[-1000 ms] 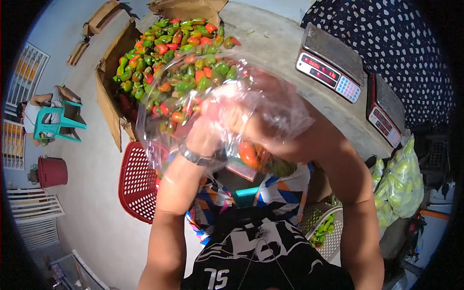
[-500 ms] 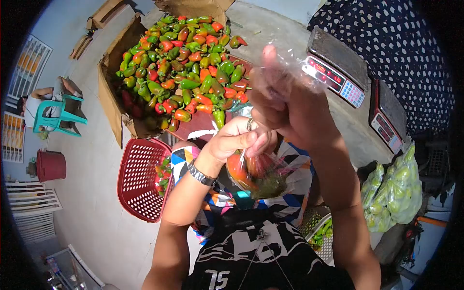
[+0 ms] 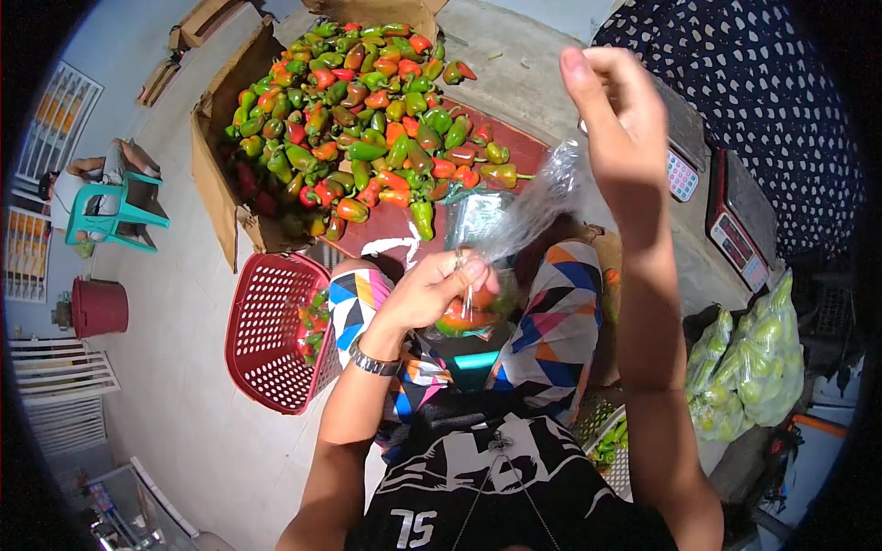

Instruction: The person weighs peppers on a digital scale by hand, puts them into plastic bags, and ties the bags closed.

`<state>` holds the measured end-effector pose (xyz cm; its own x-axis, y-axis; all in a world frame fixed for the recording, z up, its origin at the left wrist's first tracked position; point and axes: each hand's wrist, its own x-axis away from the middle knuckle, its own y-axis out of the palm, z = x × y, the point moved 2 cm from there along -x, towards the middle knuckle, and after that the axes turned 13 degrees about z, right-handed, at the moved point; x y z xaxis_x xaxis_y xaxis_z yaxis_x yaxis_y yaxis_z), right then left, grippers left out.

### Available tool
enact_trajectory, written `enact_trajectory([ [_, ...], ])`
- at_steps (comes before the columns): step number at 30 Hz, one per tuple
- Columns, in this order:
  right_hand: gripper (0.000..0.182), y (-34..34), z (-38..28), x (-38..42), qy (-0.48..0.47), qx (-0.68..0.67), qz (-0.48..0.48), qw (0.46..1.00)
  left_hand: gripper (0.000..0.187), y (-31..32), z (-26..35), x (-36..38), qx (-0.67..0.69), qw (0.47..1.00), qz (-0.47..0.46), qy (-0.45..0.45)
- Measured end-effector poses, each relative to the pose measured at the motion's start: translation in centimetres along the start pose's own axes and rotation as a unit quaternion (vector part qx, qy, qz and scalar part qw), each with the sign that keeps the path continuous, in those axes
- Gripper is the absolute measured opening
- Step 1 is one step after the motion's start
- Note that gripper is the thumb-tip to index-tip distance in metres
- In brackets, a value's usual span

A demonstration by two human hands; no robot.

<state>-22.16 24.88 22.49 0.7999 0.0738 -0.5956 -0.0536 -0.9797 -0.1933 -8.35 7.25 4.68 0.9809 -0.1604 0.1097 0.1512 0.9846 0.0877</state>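
My left hand [image 3: 446, 289] grips the gathered neck of a clear plastic bag [image 3: 478, 317] with red and green peppers inside. The bag hangs between my knees, its loose top [image 3: 551, 184] stretching up toward my right forearm. Raised on the right, my right hand [image 3: 625, 115] has its thumb apart from its bent fingers, and no object shows in it. Past the bag lies a large heap of red, green and mixed-colour bell peppers [image 3: 367, 138] in an opened cardboard box [image 3: 213, 174]. A stack of clear plastic bags [image 3: 478, 216] lies just behind the held bag.
A red perforated basket [image 3: 266, 321] holding bagged peppers stands at my left. Two digital scales [image 3: 735, 243] [image 3: 682, 174] sit at the right, near bags of green peppers [image 3: 758, 367]. A white basket [image 3: 620, 473] with green chillies is beside my right hip. A teal chair [image 3: 110, 207] stands farther left.
My right hand has moved up and right, away from my left hand and the bag. My left hand stays on the bag's neck, and the bag hangs slightly higher.
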Motion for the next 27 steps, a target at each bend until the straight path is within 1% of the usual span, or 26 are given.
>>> enact_trajectory([
  [1, 0.03, -0.6, -0.7, 0.1, -0.117, 0.091, 0.039, 0.988, 0.036, -0.4, -0.8, 0.5, -0.031, 0.999, 0.01, -0.027],
  [2, 0.029, -1.0, -1.5, 0.7, -0.23, 0.18, 0.077, 0.953, 0.036, -0.5, -1.5, 0.8, -0.061, 0.996, 0.02, -0.056],
  [3, 0.039, -0.7, -2.2, 2.0, -0.301, 0.186, -0.043, 0.934, 0.032, -0.6, -2.1, 0.8, -0.078, 0.996, 0.03, -0.037],
  [4, 0.046, 0.3, -1.8, 4.5, -0.283, 0.134, -0.149, 0.938, 0.032, -0.6, -1.5, 1.0, -0.119, 0.992, 0.04, -0.005],
  [5, 0.054, 1.6, -0.7, 7.6, -0.262, 0.081, -0.25, 0.928, 0.033, -0.5, -0.4, 1.1, -0.162, 0.985, 0.048, 0.029],
  [6, 0.06, 2.0, 0.3, 10.1, -0.297, 0.152, -0.296, 0.895, 0.029, -0.6, -0.6, 0.8, -0.195, 0.977, 0.045, 0.07],
  [7, 0.062, 2.4, 1.9, 11.7, -0.29, 0.19, -0.334, 0.877, 0.025, -0.6, -0.8, 0.4, -0.228, 0.966, 0.044, 0.111],
  [8, 0.064, 2.7, 3.5, 13.2, -0.283, 0.227, -0.371, 0.855, 0.022, -0.7, -0.5, 0.2, -0.255, 0.959, 0.038, 0.118],
  [10, 0.061, 3.1, 5.6, 13.8, -0.189, 0.23, -0.431, 0.852, 0.017, -1.1, 0.5, -0.5, -0.31, 0.941, 0.03, 0.131],
  [11, 0.056, 2.8, 6.3, 14.1, -0.16, 0.242, -0.463, 0.838, 0.017, -1.4, 0.2, -0.6, -0.294, 0.946, 0.011, 0.136],
  [13, 0.046, 2.2, 5.1, 12.7, -0.098, 0.267, -0.522, 0.804, 0.021, -1.4, -0.6, -0.5, -0.197, 0.979, -0.015, 0.043],
  [14, 0.042, 1.9, 5.1, 12.6, -0.131, 0.236, -0.505, 0.82, 0.023, -1.2, -0.9, -0.4, -0.147, 0.989, -0.03, -0.004],
  [16, 0.035, 1.4, 5.1, 12.0, -0.199, 0.171, -0.465, 0.845, 0.028, -0.8, -1.2, 0.3, -0.031, 0.999, -0.009, -0.031],
  [17, 0.031, 1.3, 5.1, 11.6, -0.191, 0.176, -0.483, 0.836, 0.03, -0.6, -1.5, 0.7, 0.027, 0.999, 0.003, -0.045],
  [19, 0.024, 1.0, 4.1, 10.4, -0.172, 0.186, -0.52, 0.816, 0.029, -1.0, -2.4, 1.5, 0.093, 0.996, 0.0, -0.011],
  [20, 0.023, 0.8, 4.3, 10.4, -0.18, 0.172, -0.501, 0.829, 0.029, -1.2, -2.9, 2.0, 0.127, 0.992, -0.002, 0.004],
  [21, 0.023, 0.7, 4.5, 10.5, -0.188, 0.158, -0.481, 0.842, 0.031, -1.2, -3.3, 2.6, 0.186, 0.982, 0.016, -0.021],
  [22, 0.026, 0.6, 4.7, 10.7, -0.196, 0.144, -0.461, 0.853, 0.032, -1.0, -3.7, 3.1, 0.194, 0.98, 0.031, -0.023],
  [24, 0.028, 1.0, 5.3, 11.5, -0.182, 0.129, -0.453, 0.863, 0.033, -0.8, -4.4, 4.1, 0.209, 0.976, 0.061, -0.023],
  [25, 0.029, 1.1, 5.4, 11.8, -0.177, 0.123, -0.447, 0.868, 0.032, -0.8, -4.4, 4.7, 0.192, 0.98, 0.047, -0.04],
  [26, 0.028, 1.1, 5.3, 11.9, -0.158, 0.107, -0.434, 0.881, 0.029, -0.9, -4.3, 5.3, 0.13, 0.987, 0.052, -0.085],
  [27, 0.028, 0.9, 5.3, 12.0, -0.139, 0.09, -0.42, 0.892, 0.028, -0.8, -3.9, 5.9, 0.1, 0.99, 0.06, -0.076],
])
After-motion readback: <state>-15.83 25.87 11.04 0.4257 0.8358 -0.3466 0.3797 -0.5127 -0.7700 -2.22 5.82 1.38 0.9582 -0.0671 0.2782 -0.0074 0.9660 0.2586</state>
